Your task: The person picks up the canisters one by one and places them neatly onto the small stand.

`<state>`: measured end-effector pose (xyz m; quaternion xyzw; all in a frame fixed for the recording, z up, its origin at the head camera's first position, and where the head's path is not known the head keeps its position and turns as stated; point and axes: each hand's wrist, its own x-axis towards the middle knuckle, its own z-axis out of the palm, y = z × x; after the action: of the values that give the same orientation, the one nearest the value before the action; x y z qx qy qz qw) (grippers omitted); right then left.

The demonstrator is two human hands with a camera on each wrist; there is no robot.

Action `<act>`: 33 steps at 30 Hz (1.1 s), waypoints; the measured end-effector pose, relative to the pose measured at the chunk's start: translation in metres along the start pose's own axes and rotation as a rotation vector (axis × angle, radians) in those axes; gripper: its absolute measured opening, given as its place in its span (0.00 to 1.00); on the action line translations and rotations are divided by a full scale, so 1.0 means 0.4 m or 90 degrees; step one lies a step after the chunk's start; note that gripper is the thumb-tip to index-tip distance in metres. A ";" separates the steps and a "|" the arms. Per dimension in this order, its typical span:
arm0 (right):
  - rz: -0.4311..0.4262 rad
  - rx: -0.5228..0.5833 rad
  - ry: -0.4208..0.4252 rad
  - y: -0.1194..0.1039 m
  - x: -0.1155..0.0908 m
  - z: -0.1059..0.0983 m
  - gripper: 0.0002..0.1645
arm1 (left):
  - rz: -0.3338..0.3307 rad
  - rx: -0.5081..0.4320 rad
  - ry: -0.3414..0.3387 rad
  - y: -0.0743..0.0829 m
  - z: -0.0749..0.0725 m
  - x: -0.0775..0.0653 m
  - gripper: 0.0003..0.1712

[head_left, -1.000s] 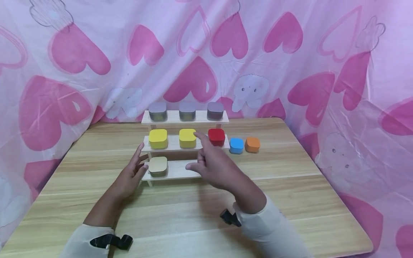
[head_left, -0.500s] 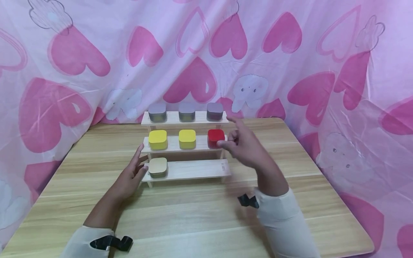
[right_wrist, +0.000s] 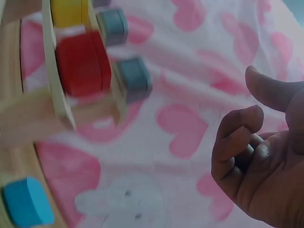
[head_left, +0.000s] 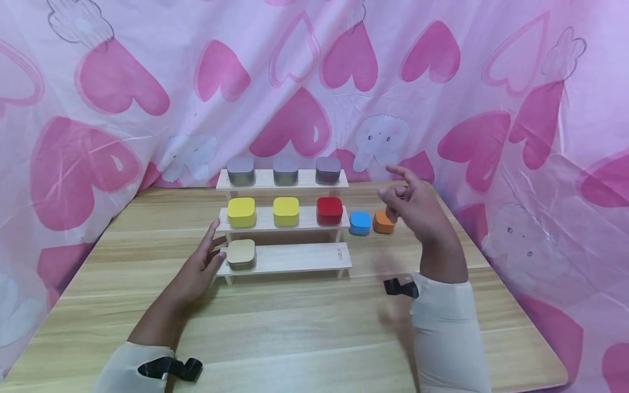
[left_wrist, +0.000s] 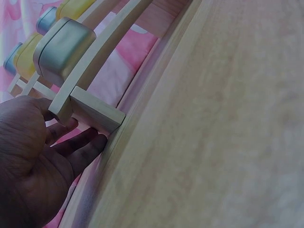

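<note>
A three-tier wooden rack (head_left: pixel 295 258) stands mid-table. My left hand (head_left: pixel 196 267) holds the left end of its lowest tier, fingers around the plank end and leg (left_wrist: pixel 97 109). That tier bears a beige rounded-square block (head_left: pixel 241 255) at its left. On the middle tier sit two yellow blocks, one left (head_left: pixel 241 213) and one central (head_left: pixel 286 213), with a red block (head_left: pixel 330 211) at the right. My right hand (head_left: pixel 417 210) hovers off to the right with nothing in it, fingers partly curled. It overlaps an orange block (head_left: pixel 381 222), beside a blue block (head_left: pixel 360 223).
Three grey blocks, including the rightmost grey block (head_left: pixel 327 171), line the top tier. A pink heart-patterned cloth (head_left: pixel 314 65) hangs behind and along the sides of the wooden table (head_left: pixel 295 338). The blue and orange blocks stand on the table right of the rack.
My right hand has moved from in front of the rack, past its right end, to over the orange block. My left hand and the blocks have stayed in place.
</note>
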<state>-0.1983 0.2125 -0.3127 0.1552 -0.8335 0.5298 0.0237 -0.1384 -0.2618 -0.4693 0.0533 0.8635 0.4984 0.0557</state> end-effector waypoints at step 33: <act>0.230 -0.125 -0.085 0.333 0.085 -0.088 0.48 | 0.007 0.000 0.010 0.001 0.005 0.001 0.50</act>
<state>-0.2730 0.2879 -0.4071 0.0353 -0.8950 0.4303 -0.1119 -0.1387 -0.2599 -0.4699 0.0539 0.8637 0.4991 0.0463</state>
